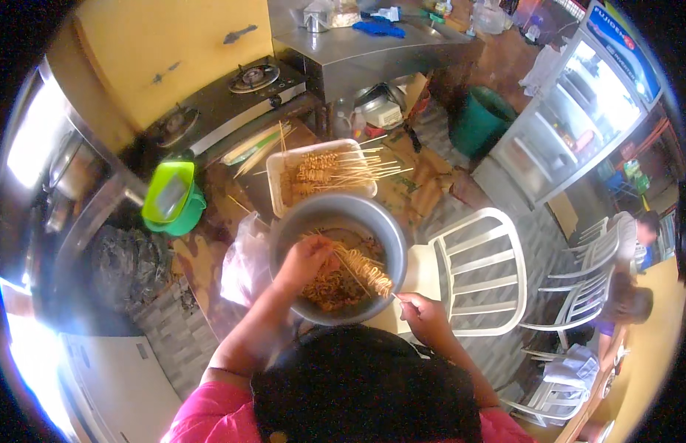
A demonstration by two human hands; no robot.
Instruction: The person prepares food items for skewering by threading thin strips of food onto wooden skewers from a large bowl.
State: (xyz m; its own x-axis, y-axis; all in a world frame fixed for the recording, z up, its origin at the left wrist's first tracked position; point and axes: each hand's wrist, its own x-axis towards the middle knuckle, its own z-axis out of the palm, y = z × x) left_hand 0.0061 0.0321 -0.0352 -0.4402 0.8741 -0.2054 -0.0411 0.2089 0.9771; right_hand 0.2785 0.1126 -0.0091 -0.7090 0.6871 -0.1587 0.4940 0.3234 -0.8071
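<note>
A bamboo skewer threaded with a tightly folded, ribbon-like brown strip of meat (368, 269) slants across a large grey metal basin (397, 243). The bare end of the stick is pinched in my right hand (427, 317), just past the basin's right rim. My left hand (311, 259) is over the inside of the basin, its fingers closed at the upper end of the same skewer; its fingertips are partly hidden. More brown pieces (326, 290) lie in the bottom of the basin. Behind it, a white tray (273, 185) carries several filled skewers (318, 169), sticks pointing right.
A plastic bag (246, 266) sits left of the basin, and bare skewers (259, 149) lie beyond it. A green tub (196, 207) is farther left. White plastic chairs (487, 271) stand to the right, with people at the far right. A gas stove (237, 105) is behind.
</note>
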